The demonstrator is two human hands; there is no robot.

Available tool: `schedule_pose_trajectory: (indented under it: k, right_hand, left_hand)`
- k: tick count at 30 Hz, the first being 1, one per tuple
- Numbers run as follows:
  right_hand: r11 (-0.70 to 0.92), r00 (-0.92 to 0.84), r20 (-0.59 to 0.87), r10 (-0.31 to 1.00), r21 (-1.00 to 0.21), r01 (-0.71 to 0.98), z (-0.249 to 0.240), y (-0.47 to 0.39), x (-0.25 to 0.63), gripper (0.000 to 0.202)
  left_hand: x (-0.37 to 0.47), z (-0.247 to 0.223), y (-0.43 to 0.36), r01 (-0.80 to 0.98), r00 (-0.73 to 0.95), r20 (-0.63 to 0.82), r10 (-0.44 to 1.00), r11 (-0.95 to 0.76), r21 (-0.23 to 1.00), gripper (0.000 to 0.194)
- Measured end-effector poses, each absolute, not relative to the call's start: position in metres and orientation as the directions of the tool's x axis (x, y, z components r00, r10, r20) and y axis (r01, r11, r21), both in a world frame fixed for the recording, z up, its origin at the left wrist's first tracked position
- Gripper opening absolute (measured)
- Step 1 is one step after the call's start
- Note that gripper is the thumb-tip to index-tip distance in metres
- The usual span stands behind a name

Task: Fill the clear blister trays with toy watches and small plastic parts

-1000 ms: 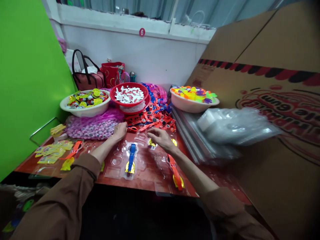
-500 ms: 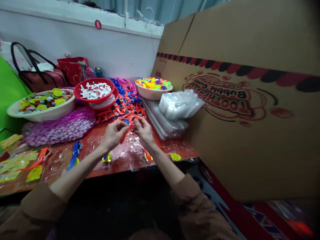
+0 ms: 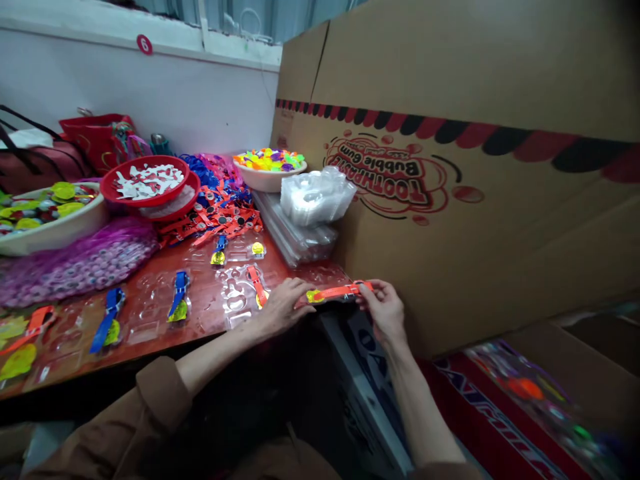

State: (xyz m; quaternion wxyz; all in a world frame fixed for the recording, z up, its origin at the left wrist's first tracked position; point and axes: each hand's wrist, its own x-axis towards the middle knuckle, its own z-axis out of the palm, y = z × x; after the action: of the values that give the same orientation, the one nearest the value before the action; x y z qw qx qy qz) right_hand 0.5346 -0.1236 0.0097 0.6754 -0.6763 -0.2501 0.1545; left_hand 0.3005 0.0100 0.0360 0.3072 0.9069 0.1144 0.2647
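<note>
An orange toy watch strap (image 3: 337, 292) lies lengthwise over a clear plastic tray at the table's front right edge. My right hand (image 3: 385, 310) pinches the strap's right end. Beside its left end is a yellow foil-wrapped piece (image 3: 314, 296). My left hand (image 3: 286, 305) has its fingers and thumb closed at the left side of that tray, close to the yellow piece. To the left, another orange strap (image 3: 257, 285) and a blue strap (image 3: 179, 293) sit in clear trays with yellow foil pieces.
Behind are a heap of orange and blue straps (image 3: 225, 212), a red bowl of white pieces (image 3: 113, 193), a bowl of colourful pieces (image 3: 265, 180) and stacked clear plastic trays (image 3: 315, 197). A large cardboard box (image 3: 480, 253) stands along the right side.
The view has turned right. Both hands have moved from the table's middle to its front right edge. The orange strap now lies stretched out over the tray there.
</note>
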Motion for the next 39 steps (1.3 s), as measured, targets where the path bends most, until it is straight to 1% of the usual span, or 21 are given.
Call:
schedule_pose_trajectory:
  k: [2,4,7,9,13,15,17,21,25,28,31,33,35,37,39]
  right_hand:
    - [-0.005,0.841,0.182,0.51,-0.977,0.214,-0.006,-0.122,0.536,0.048]
    - [-0.091,0.829,0.266,0.492,-0.932,0.352,-0.019,-0.12,0.534,0.042]
    - [-0.258,0.8,0.365,0.477,-0.812,0.524,-0.033,-0.118,0.532,0.037]
    - [-0.291,0.785,0.393,0.479,-0.773,0.564,-0.039,-0.118,0.533,0.039]
    - [-0.244,0.78,0.402,0.479,-0.793,0.558,-0.043,-0.112,0.533,0.044]
    - [-0.243,0.763,0.428,0.484,-0.772,0.587,-0.04,-0.107,0.532,0.041]
    - [-0.271,0.726,0.459,0.512,-0.716,0.643,-0.035,-0.103,0.532,0.036]
    - [-0.362,0.649,0.441,0.62,-0.573,0.735,-0.025,-0.096,0.533,0.03]
    - [-0.405,0.642,0.424,0.639,-0.524,0.749,-0.025,-0.085,0.537,0.033]
    - [-0.379,0.617,0.445,0.649,-0.514,0.77,-0.03,-0.083,0.545,0.037]
    - [-0.355,0.579,0.478,0.66,-0.481,0.802,-0.025,-0.091,0.552,0.045]
    - [-0.375,0.588,0.505,0.632,-0.465,0.802,-0.011,-0.098,0.551,0.052]
    - [-0.352,0.6,0.537,0.593,-0.497,0.793,0.013,-0.101,0.539,0.053]
    - [-0.237,0.555,0.573,0.603,-0.536,0.81,0.045,-0.094,0.517,0.045]
    - [-0.064,0.442,0.598,0.669,-0.546,0.835,0.078,-0.075,0.488,0.034]
  left_hand:
    - [0.31,0.032,0.006,0.052,0.878,0.388,0.28,-0.862,0.505,0.049]
    - [0.318,0.028,0.004,0.058,0.913,0.349,0.212,-0.914,0.402,0.057]
    - [0.33,0.017,0.004,0.068,0.943,0.29,0.163,-0.948,0.312,0.054]
    - [0.336,0.008,0.006,0.085,0.95,0.263,0.169,-0.95,0.301,0.047]
    - [0.345,-0.004,0.01,0.141,0.947,0.244,0.208,-0.953,0.268,0.036]
    - [0.348,-0.005,0.01,0.175,0.946,0.225,0.233,-0.952,0.25,0.035]
    - [0.349,-0.004,0.01,0.202,0.944,0.209,0.256,-0.947,0.25,0.033]
    - [0.351,0.002,0.011,0.228,0.935,0.202,0.292,-0.93,0.288,0.03]
    - [0.355,0.011,0.009,0.252,0.928,0.165,0.334,-0.889,0.382,0.031]
    - [0.357,0.02,0.007,0.295,0.915,0.128,0.382,-0.852,0.432,0.036]
    - [0.35,0.026,0.003,0.274,0.92,0.142,0.366,-0.858,0.435,0.049]
    - [0.34,0.028,0.003,0.22,0.926,0.188,0.328,-0.872,0.437,0.053]
    - [0.329,0.031,0.004,0.196,0.919,0.236,0.315,-0.886,0.42,0.05]
    - [0.316,0.036,0.009,0.206,0.908,0.27,0.322,-0.901,0.382,0.044]
    - [0.301,0.044,0.017,0.222,0.897,0.297,0.327,-0.915,0.338,0.039]
